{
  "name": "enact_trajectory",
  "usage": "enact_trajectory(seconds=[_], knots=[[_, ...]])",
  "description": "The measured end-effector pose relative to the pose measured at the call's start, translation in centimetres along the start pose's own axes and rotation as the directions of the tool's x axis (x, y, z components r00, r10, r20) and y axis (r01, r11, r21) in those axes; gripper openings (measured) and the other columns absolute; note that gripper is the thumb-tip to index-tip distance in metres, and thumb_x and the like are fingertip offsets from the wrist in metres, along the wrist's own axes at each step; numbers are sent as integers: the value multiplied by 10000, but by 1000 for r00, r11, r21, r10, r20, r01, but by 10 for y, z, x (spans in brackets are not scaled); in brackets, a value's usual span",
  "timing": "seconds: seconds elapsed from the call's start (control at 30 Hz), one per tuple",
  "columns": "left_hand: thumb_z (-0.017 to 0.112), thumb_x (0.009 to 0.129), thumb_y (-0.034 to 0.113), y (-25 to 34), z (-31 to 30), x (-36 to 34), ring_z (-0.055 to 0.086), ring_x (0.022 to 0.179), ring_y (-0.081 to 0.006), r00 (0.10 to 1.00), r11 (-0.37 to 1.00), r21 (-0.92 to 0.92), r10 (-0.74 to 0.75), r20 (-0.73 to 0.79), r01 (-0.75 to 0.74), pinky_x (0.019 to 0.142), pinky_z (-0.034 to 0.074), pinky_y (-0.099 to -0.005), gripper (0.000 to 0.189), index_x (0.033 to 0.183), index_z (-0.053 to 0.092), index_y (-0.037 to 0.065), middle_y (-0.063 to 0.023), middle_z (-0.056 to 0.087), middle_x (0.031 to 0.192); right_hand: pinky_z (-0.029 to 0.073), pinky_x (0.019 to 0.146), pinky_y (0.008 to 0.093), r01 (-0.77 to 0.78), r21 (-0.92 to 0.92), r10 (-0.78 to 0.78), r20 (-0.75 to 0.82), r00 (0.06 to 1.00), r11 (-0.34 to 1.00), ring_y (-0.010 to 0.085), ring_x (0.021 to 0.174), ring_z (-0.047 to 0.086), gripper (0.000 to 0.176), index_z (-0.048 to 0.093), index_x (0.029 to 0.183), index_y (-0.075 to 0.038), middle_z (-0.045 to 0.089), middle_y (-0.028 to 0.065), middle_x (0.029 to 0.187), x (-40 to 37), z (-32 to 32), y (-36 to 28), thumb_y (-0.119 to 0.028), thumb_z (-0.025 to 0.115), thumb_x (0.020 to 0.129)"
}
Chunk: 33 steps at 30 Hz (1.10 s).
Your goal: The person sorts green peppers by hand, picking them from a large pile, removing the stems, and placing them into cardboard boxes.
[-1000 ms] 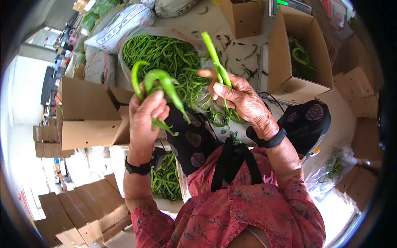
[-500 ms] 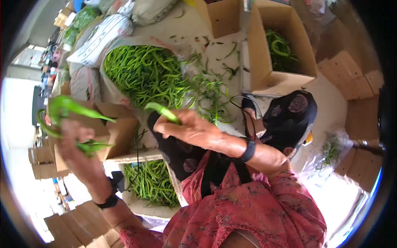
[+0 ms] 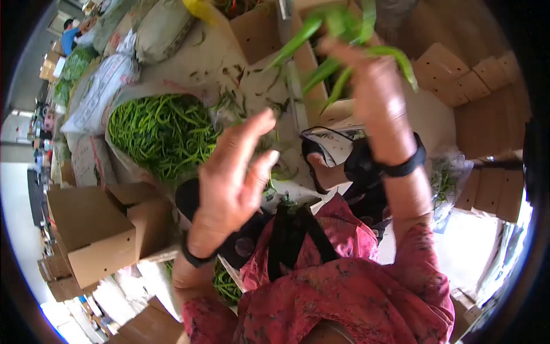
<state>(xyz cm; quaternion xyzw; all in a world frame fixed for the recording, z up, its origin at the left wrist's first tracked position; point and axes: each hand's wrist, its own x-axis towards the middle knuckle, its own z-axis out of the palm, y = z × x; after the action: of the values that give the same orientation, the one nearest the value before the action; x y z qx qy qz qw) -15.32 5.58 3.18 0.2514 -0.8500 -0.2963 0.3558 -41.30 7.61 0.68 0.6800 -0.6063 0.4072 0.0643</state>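
A blurred bunch of long green peppers [image 3: 345, 24] is at the fingers of the right hand [image 3: 375, 80], above the cardboard box [image 3: 344, 110]; blur hides whether the fingers clamp them or have parted. The left hand [image 3: 232, 175] hovers with thumb and fingers apart, near a heap of green peppers [image 3: 163, 135] in an open sack [image 3: 146, 90]. Loose pepper pieces [image 3: 235, 74] lie on the floor beyond. Another open carton [image 3: 103, 235] stands at left, and a person in blue [image 3: 69, 40] is far behind.
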Motion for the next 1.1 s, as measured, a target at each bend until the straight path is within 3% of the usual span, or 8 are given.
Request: enact_trajectory(seconds=[0.1,0.13,0.17,0.23,0.3,0.37,0.5,1.1], knots=[[573,918,85,-28,-56,-10,642,873,-138,943,935,-124,-330,48,333,809,500,-277,338,1246,555,4,-99,686,984,503,733,262,-125,388,156,-50,986,913,165,875,625,335,602,1226,-113,654,73,1156,18,-18,85,-97,528,899],[550,937,89,-40,-72,-14,627,918,-140,902,886,-179,-431,21,428,840,483,-268,321,1247,557,9,-98,671,1000,499,694,274,305,-350,-378,-163,911,886,137,794,626,298,604,1210,-96,688,72,1024,32,-22,88,-176,545,929],[539,951,120,-60,-93,-20,617,947,-149,866,857,-132,-499,35,499,860,469,-266,327,1256,547,5,-108,660,1020,492,745,273,-364,173,372,-15,928,915,132,865,622,365,580,1237,-85,685,48,998,35,-14,112,-246,586,910],[532,958,154,-107,-115,-42,619,928,-148,789,784,-86,-613,39,614,833,474,-267,336,1253,543,-6,-104,660,1025,507,797,298,-477,-257,540,323,778,841,177,932,640,483,545,1279,-80,675,82,1077,29,-4,146,-281,649,853],[535,960,191,-168,-128,-91,616,913,-150,736,738,-35,-666,122,674,810,476,-274,346,1248,549,1,-84,661,1024,532,795,335,344,-715,-51,397,916,608,242,947,662,546,524,1303,-108,673,124,1097,-4,16,179,-309,681,820],[557,937,198,-217,-123,-141,618,854,-124,639,638,-62,-756,141,768,761,482,-268,325,1218,583,37,-73,664,1008,551,756,344,370,-652,-42,460,887,662,278,905,684,482,542,1289,-157,655,155,1142,7,27,171,-285,668,841],[595,863,170,-306,-74,-228,641,723,-147,474,495,17,-842,259,869,652,494,-284,232,1070,641,75,-111,668,952,544,709,322,-344,-84,332,544,770,935,215,808,672,242,635,1113,-130,683,75,1063,32,60,2,-201,617,883],[618,704,98,-398,132,-264,585,760,-362,868,846,319,-483,119,427,643,470,-469,217,871,499,25,-157,525,796,519,779,518,-329,-583,614,789,-12,743,411,873,646,298,626,958,-56,671,177,917,-347,432,23,-305,603,796]])
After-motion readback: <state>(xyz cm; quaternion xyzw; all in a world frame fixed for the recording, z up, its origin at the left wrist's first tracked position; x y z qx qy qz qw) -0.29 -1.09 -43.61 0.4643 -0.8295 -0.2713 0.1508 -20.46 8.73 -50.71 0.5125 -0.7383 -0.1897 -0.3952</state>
